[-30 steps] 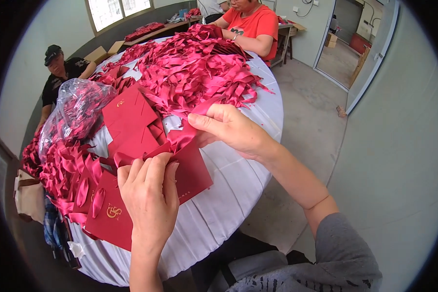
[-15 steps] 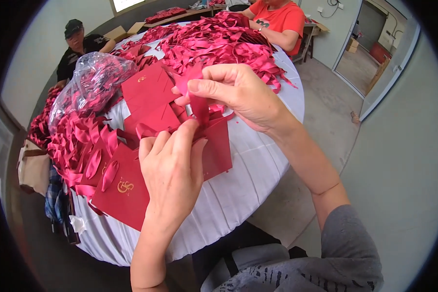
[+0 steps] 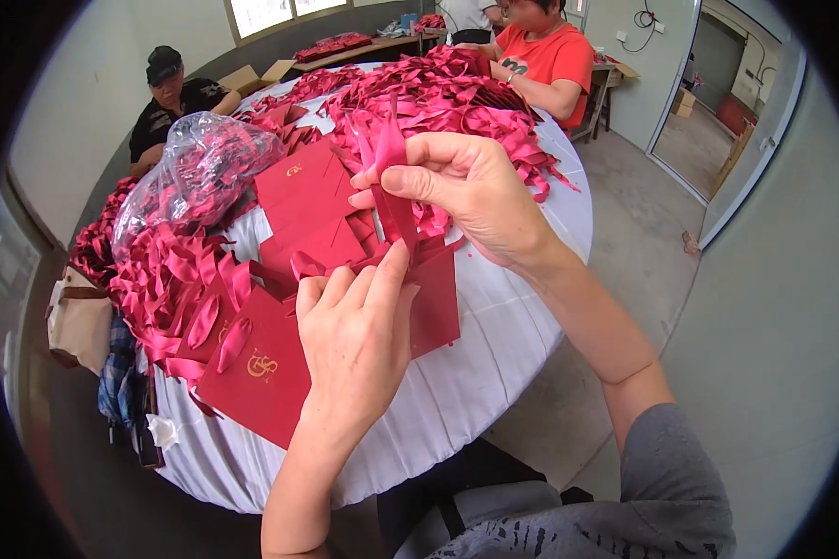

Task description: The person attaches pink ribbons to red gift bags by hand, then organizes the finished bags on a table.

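A pinch of my right hand (image 3: pixel 480 191) holds a glossy red ribbon (image 3: pixel 398 216) above an upright red paper bag (image 3: pixel 436 303). One ribbon end sticks up past the fingertips, and the lower part runs down to the bag's opening. My left hand (image 3: pixel 354 340) is closed over the bag's top edge, its index fingertip at the foot of the ribbon; what lies under its other fingers is hidden. Left of that hand lies another red bag (image 3: pixel 266 373) with a gold emblem and a ribbon. More flat red bags (image 3: pixel 303 191) lie behind my hands.
Heaps of red ribboned bags (image 3: pixel 429 93) cover the far side of the round table with its white cloth (image 3: pixel 494 373). A clear plastic sack (image 3: pixel 191 172) stands at the left. Two people sit across the table, one in red (image 3: pixel 555 65), one in black (image 3: pixel 196 98). An open door (image 3: pixel 764 140) is at the right.
The view has shifted, so the scene sits lower and further right. The ribbon now hangs straighter, with its end pointing up above my right fingers. Both hands keep their places at the bag.
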Available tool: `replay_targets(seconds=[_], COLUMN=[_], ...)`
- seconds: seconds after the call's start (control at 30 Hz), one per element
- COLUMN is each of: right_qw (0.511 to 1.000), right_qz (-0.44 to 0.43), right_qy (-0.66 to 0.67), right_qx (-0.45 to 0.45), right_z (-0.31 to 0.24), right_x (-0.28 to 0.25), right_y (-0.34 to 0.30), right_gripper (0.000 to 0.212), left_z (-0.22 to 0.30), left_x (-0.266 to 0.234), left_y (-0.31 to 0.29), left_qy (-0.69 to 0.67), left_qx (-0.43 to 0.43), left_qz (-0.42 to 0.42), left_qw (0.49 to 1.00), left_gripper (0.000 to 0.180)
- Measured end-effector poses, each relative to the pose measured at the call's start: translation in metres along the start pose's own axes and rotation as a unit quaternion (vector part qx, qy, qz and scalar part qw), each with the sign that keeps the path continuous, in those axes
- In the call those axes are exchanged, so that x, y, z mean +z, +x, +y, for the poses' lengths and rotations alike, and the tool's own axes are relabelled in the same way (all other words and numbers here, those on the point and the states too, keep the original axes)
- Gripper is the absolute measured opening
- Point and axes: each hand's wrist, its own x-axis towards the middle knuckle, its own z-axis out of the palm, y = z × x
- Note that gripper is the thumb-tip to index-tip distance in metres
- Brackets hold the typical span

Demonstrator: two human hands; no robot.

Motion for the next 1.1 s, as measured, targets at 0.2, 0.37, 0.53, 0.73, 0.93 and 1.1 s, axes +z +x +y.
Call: replay_targets(seconds=[0.2, 0.37, 0.53, 0.73, 0.93, 1.1], right_qw=[0.997, 0.998, 0.999, 0.999, 0.998, 0.987], right_qz=[0.03, 0.035, 0.035, 0.036, 0.045, 0.025], right_qy=[0.064, 0.025, 0.025, 0.015, 0.034, 0.138], right_qx=[-0.033, -0.043, -0.026, -0.028, -0.041, 0.074], right_z=[-0.001, -0.006, -0.004, -0.002, -0.001, 0.014], right_x=[0.002, -0.004, -0.005, -0.006, -0.005, -0.018], right_y=[0.003, 0.003, 0.003, 0.004, 0.008, 0.018], right_gripper=[0.013, 0.013, 0.012, 0.011, 0.014, 0.035], left_z=[0.002, 0.003, 0.001, 0.002, 0.001, -0.001], left_x=[-0.005, -0.005, -0.006, -0.01, -0.005, -0.009], left_y=[0.001, 0.003, 0.001, 0.002, 0.0, 0.0], left_qy=[-0.008, -0.018, -0.045, -0.067, -0.079, -0.06], left_qx=[0.004, 0.001, 0.007, -0.006, -0.025, -0.035], left_qz=[-0.001, -0.018, -0.016, -0.03, -0.029, -0.029], left_qw=[1.0, 1.0, 0.999, 0.997, 0.996, 0.997], left_gripper=[0.032, 0.034, 0.047, 0.06, 0.059, 0.061])
